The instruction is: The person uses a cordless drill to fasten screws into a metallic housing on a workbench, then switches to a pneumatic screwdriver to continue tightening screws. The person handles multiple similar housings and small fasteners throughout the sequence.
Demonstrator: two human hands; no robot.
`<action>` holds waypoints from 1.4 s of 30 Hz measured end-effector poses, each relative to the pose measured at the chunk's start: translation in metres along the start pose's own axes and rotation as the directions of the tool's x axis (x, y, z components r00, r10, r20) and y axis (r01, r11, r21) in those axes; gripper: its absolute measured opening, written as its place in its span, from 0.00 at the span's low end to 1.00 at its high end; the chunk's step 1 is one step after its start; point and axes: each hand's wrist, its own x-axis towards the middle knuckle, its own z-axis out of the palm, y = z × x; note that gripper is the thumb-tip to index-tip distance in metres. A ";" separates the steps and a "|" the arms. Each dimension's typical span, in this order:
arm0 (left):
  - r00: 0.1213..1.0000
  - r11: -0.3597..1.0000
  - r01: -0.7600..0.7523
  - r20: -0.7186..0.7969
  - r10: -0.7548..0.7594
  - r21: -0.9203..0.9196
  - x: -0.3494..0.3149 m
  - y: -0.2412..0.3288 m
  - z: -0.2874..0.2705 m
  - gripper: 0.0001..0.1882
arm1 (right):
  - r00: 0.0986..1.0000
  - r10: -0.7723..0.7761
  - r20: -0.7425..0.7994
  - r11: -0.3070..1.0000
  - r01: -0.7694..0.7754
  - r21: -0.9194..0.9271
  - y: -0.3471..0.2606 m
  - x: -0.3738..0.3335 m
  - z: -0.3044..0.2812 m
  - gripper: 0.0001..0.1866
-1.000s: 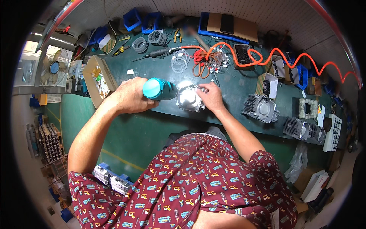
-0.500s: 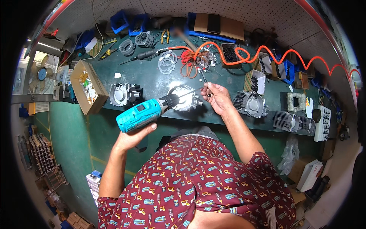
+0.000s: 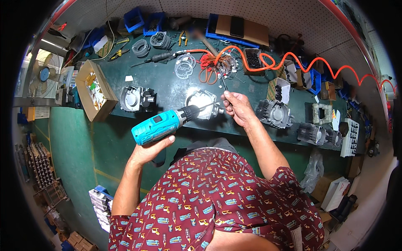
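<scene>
My left hand grips a teal cordless drill from below; its long thin bit points right toward my other hand. My right hand is closed at the bit's tip, thumb and fingers pinched together. A thin dark rod sticks out from the top of those fingers; what else they hold is too small to make out. Beneath the bit, on the bench, lies a brightly lit metal housing. Other finned metal castings sit on both sides, one close to my right wrist and another at the left.
The dark green bench carries ring gaskets, red-handled scissors and a screwdriver-like tool. An orange coiled hose crosses the back right. A cardboard box of small pieces stands left; blue bins line the back.
The view has shifted slightly. The drill sits a little further right in the picture, with its bit still meeting my right fingers. Both hands keep their grips.
</scene>
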 end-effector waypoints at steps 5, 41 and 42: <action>1.000 0.999 0.013 -0.017 -0.012 0.033 -0.009 -0.006 -0.016 0.21 | 0.999 0.021 0.039 0.994 -0.017 -0.104 -0.007 -0.007 0.009 0.18; 0.915 0.244 -0.337 0.377 -0.141 0.909 0.069 0.148 0.058 0.13 | 0.823 -0.567 -0.019 0.446 0.288 -0.848 0.047 0.038 0.014 0.18; 0.922 0.243 -0.305 0.349 -0.166 0.921 0.065 0.148 0.059 0.17 | 0.816 -0.577 -0.009 0.438 0.300 -0.848 0.049 0.040 0.013 0.18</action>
